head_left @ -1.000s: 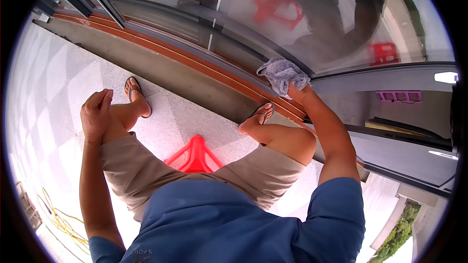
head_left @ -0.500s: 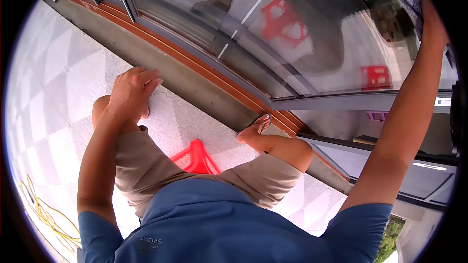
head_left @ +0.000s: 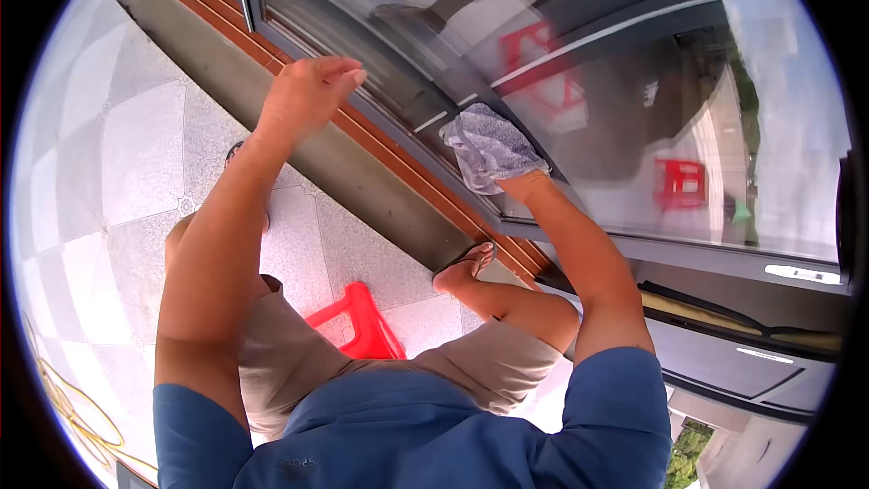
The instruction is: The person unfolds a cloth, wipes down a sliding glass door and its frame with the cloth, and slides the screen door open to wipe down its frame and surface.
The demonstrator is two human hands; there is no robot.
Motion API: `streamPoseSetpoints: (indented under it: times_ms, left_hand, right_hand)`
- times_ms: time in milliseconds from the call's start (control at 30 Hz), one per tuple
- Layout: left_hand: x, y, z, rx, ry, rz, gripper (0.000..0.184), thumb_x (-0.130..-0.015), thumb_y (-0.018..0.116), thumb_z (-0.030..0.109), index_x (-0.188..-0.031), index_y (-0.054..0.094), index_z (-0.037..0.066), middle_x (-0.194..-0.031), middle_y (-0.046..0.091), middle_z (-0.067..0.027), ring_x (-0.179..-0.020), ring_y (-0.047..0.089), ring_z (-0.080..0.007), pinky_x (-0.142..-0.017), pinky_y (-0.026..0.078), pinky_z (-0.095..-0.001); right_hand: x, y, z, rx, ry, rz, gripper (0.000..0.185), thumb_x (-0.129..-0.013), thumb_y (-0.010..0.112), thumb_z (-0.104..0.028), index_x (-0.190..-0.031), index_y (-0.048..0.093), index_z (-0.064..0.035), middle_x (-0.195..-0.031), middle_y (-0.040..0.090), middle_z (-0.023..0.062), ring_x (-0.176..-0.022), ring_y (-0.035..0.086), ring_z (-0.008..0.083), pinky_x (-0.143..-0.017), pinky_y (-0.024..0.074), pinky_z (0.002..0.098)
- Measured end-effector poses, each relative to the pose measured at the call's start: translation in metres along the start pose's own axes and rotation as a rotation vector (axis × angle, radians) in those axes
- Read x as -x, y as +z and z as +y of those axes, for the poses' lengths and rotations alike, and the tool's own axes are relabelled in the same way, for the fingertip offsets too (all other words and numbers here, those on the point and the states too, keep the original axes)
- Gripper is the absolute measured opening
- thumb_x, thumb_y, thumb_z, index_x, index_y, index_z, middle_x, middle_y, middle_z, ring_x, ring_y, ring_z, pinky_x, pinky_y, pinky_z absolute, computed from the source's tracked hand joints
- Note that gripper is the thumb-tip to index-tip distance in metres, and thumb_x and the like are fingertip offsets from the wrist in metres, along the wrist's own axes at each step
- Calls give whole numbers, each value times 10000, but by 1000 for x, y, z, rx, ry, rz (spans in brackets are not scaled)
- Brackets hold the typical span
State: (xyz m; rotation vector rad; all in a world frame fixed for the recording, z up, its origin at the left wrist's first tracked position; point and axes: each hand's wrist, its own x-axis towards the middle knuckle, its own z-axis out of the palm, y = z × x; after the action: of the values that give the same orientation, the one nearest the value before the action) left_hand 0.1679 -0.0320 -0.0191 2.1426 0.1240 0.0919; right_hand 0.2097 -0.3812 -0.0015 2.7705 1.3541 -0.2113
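My right hand [head_left: 522, 185] is pressed toward the lower part of a glass door panel [head_left: 625, 127], with a grey-purple cloth [head_left: 490, 147] under and around its fingers, which are mostly hidden. The cloth lies against the glass near the bottom frame. My left hand [head_left: 312, 95] is raised over the brown door track [head_left: 380, 140], its fingers curled and bent toward the thumb. Nothing shows between the fingers, but the inside of the hand is partly hidden.
Under me is a red plastic stool [head_left: 362, 326] on the tiled floor [head_left: 136, 154]. A concrete ledge [head_left: 362, 183] runs along the track. A yellow hose [head_left: 81, 412] lies coiled at the lower left. Reflections cross the glass.
My right hand with the cloth went from low on the door up to the far upper right, then came back down to the lower glass. My left hand has moved up and right, toward the door.
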Motion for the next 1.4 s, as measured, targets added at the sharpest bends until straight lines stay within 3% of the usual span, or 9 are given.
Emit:
streamPoseSetpoints:
  times_ms: [267, 367, 567, 700, 767, 967, 1067, 1233, 1400]
  left_hand:
    - [31, 2, 9, -218, 238, -538, 463, -976, 698, 381, -1332, 727, 86, -1133, 778, -177, -1098, 731, -369, -959, 576, -465]
    - [48, 4, 25, -202, 284, -700, 559, -973, 708, 374, -1460, 638, 107, -1199, 756, -169, -1214, 685, -367, -1014, 550, -469]
    - [57, 2, 21, -148, 362, -689, 573, -968, 720, 396, -1453, 638, 101, -1217, 747, -162, -1207, 685, -367, -1009, 554, -466]
    - [42, 0, 22, -227, 265, -703, 469, -967, 743, 390, -1326, 707, 90, -1162, 773, -143, -1166, 717, -356, -985, 570, -470]
    - [41, 6, 17, -233, 273, -685, 460, -964, 747, 394, -1297, 711, 79, -1148, 774, -147, -1150, 724, -356, -967, 577, -468]
    - [44, 7, 24, -260, 259, -813, 530, -963, 736, 407, -1391, 679, 101, -1181, 752, -164, -1174, 708, -360, -970, 574, -475]
    - [47, 4, 24, -267, 263, -830, 524, -971, 731, 410, -1394, 678, 107, -1168, 757, -164, -1175, 709, -356, -972, 573, -473]
    - [49, 1, 21, -286, 270, -821, 529, -975, 730, 412, -1394, 675, 93, -1156, 761, -163, -1136, 727, -366, -947, 582, -474]
    - [55, -2, 21, -252, 298, -793, 520, -977, 733, 406, -1382, 678, 84, -1135, 757, -179, -1119, 733, -375, -927, 587, -477]
  right_hand:
    - [-63, -111, -4, -138, 115, 423, 608, -944, 730, -253, -1517, 571, -126, -1489, 599, 181, -1417, 523, 383, -1245, 365, 474]
    - [-113, -239, -13, 941, 74, 420, 657, -876, 834, -241, -1493, 621, -321, -1500, 613, 140, -1379, 540, 422, -1193, 389, 543]
    - [-241, -433, -29, 827, -231, 1063, 685, -1071, 562, -492, -1525, 501, 17, -1685, 178, 393, -1539, 183, 629, -1123, 228, 849]
    - [-296, -355, -42, 970, -6, 762, 690, -1034, 656, -434, -1530, 495, 18, -1697, 96, 396, -1565, 118, 608, -1145, 164, 860]
    - [-295, -265, -45, 982, -181, 929, 437, -919, 750, -387, -1295, 749, -164, -1486, 629, 72, -1425, 521, 321, -1188, 312, 645]
    - [-197, -12, -47, -555, -26, 373, 404, -997, 671, -263, -1340, 661, -48, -1334, 644, 175, -1298, 578, 385, -1100, 488, 415]
    - [-149, 20, -57, 20, -117, -10, 234, -795, 762, -214, -979, 738, -73, -1069, 707, 189, -1079, 668, 406, -993, 542, 472]
    - [-155, -49, -29, -340, 134, 222, 510, -960, 718, -262, -1445, 634, -130, -1484, 584, 185, -1417, 514, 389, -1205, 400, 477]
    - [-258, -288, -36, 885, -251, 946, 610, -869, 819, -536, -1401, 705, -260, -1465, 618, 175, -1346, 543, 428, -1153, 406, 544]
